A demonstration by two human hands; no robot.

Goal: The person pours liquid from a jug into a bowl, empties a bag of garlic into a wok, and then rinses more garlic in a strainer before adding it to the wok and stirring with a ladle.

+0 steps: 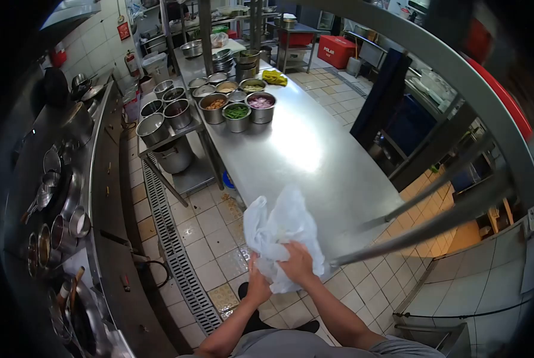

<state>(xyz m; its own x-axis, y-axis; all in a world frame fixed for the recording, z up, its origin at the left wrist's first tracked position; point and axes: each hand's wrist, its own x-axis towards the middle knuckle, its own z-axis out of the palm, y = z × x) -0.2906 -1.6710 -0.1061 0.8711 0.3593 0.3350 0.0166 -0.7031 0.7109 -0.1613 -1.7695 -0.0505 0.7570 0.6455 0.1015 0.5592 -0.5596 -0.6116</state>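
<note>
Both hands' fingers clutching a white plastic bag (pixel 282 232) beside a steel table (pixel 303 149), tiled kitchen floor (pixel 210 230).

**Materials and surfaces in the kitchen**

The bag (pixel 282 230) held by both hands looks like thin white plastic, half transparent, crumpled and a little glossy. The long table (pixel 315 155) is bare steel, smooth and brushed, with a bright reflection of the lamp on it. The round containers (pixel 237 110) at its far end are polished metal and shine. The floor (pixel 213 232) is made of pale ceramic tiles, glossy and wet-looking, and a metal drain grate (pixel 174 238) with a ribbed surface runs through it. The cooking range (pixel 109 197) at the left is dark, dull metal. The person's sleeve (pixel 398 346) is matt grey cloth.
</note>
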